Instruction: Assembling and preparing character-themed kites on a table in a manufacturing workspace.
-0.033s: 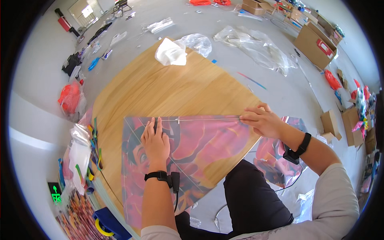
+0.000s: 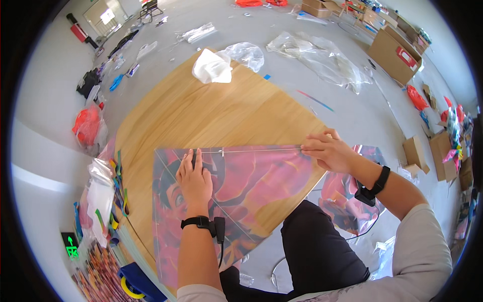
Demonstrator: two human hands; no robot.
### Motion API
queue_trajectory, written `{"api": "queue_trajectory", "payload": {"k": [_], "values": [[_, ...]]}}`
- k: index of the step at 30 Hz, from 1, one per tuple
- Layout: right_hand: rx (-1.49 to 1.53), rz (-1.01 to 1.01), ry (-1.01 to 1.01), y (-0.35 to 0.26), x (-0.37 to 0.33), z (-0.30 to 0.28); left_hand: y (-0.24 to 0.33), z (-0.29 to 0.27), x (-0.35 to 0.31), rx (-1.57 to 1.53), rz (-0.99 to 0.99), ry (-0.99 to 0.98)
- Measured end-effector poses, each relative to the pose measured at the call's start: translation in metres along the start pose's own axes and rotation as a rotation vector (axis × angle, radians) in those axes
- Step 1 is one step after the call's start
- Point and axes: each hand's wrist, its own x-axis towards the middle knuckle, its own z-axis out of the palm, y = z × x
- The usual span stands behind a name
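A pink and dark printed kite [image 2: 236,173] of thin cloth lies on the wooden table, with a thin pale rod [image 2: 261,150] along its far edge and further thin rods running slantwise across it. My left hand [image 2: 195,178] rests palm down on the cloth, its fingers stretched out to the far edge near a small white cross-shaped piece [image 2: 223,151]. At the right end of the rod, my right hand [image 2: 327,151] pinches the kite's edge between thumb and fingers. What exactly sits between those fingertips is hidden. Both wrists wear black straps with small black devices.
The wooden table [image 2: 226,110] carries a crumpled white sheet [image 2: 212,66] at its far corner. A blue tape dispenser [image 2: 141,282] and bundled sticks [image 2: 100,272] are at the lower left. More printed cloth [image 2: 342,201] hangs at right. Cardboard boxes [image 2: 392,55] and clear plastic [image 2: 317,58] lie beyond.
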Motion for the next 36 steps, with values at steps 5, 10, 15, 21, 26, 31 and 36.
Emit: {"api": "queue_trajectory", "payload": {"k": [5, 10, 15, 21, 26, 31, 36], "values": [[0.459, 0.611, 0.262, -0.004, -0.003, 0.024, 0.000, 0.000, 0.002, -0.040, -0.006, -0.014], [0.678, 0.798, 0.361, 0.003, 0.009, 0.041, -0.017, -0.001, 0.015, -0.221, -0.010, -0.033], [0.553, 0.823, 0.143, 0.019, 0.014, 0.043, 0.078, -0.027, 0.041, -0.353, 0.144, 0.020], [0.581, 0.820, 0.129, 0.015, 0.019, 0.038, 0.190, -0.003, 0.042, -0.606, 0.468, -0.227], [0.576, 0.813, 0.131, 0.010, 0.021, 0.039, 0.207, 0.025, 0.042, -0.726, 0.355, -0.192], [0.573, 0.808, 0.158, 0.006, 0.020, 0.038, 0.208, 0.038, 0.040, -0.902, 0.295, -0.196], [0.550, 0.818, 0.147, 0.005, 0.019, 0.036, 0.211, 0.042, 0.042, -0.897, 0.298, -0.183]]}}
